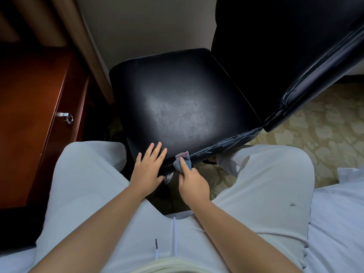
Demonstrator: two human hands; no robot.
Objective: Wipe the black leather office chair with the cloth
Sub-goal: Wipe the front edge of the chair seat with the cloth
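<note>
Person seated on white bedding [334, 223], light grey trousers [256, 194], knees apart, facing the chair [177, 99]

Chair: black leather, seat straight ahead between the knees, backrest rising at the seat's far right. Seat centre worn, dull grey patch. Near edge of the seat scuffed and shiny toward its right end

Left hand [146, 170]: laid flat, palm down, on the near-left corner of the seat. Fingers [157, 149] extended and slightly spread, tips on the leather top; thumb hooked along the seat's front face. Grips nothing

Right hand [192, 183]: just right of the left hand, below the seat's near edge. Fingers closed on the cloth [182, 161], index finger stretched along it, pressing it against the seat's front edge

Cloth: small, bunched, blue with a pinkish hem at top. Touching the near edge of the seat, roughly mid-width, top fold level with the seat rim

Left of the seat: reddish wooden cabinet [33, 107] with a metal drawer knob [68, 117], well apart from the chair. Beyond the seat: pale wall. Right of the seat and under it: patterned beige carpet [319, 131]. A shiny metal part shows just under the seat between the two hands; cannot tell what it is
</note>
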